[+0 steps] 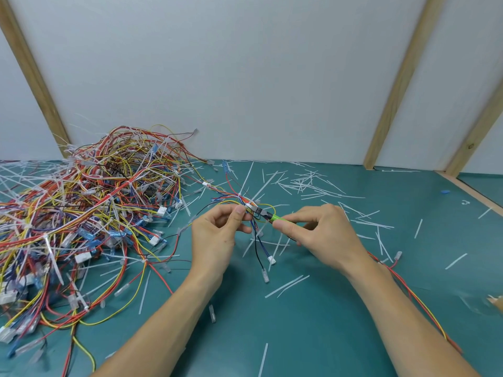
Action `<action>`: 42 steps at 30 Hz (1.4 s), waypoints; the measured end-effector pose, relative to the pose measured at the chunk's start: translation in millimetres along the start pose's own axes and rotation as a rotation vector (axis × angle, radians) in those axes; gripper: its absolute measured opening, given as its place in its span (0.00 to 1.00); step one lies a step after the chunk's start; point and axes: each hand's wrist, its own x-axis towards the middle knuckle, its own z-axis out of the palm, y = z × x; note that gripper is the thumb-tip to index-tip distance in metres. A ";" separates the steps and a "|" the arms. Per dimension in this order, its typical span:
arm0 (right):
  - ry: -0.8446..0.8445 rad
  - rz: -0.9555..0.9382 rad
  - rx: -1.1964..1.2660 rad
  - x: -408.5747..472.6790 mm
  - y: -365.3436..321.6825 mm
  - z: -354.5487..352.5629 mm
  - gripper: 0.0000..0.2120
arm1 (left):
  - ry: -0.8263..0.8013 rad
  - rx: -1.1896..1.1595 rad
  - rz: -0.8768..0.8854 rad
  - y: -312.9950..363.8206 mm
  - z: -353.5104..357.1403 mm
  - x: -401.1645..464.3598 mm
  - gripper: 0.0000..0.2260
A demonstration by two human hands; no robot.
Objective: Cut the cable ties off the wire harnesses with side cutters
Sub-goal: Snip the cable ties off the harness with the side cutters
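Teal mat (pixel 326 336); no legible writing. Left hand (pixel 217 235) pinches harness (pixel 245 204); right hand (pixel 324 235) fingers clamp green-handled cutters (pixel 275 217).

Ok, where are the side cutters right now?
In the head view, just right of centre: the right hand grips the green-handled side cutters, their dark tip at the white cable tie on the wire bundle the left hand pinches.

We log a teal table (pixel 313 322), green-handled cutters (pixel 276 218), and white ties (pixel 321 183) (12 o'clock); wires (pixel 89 213) red, yellow, blue.
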 end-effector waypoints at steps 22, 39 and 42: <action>0.160 0.006 0.153 2.1 0.7 4.2 0.16 | -0.004 0.009 -0.037 0.8 -1.0 -0.2 0.06; 0.146 0.135 -0.016 -0.9 -3.9 26.5 0.13 | -0.296 0.102 -0.263 4.7 4.5 -8.4 0.11; 0.178 0.161 0.050 0.3 -1.0 24.4 0.14 | -0.174 0.160 -0.240 9.7 3.7 -7.8 0.25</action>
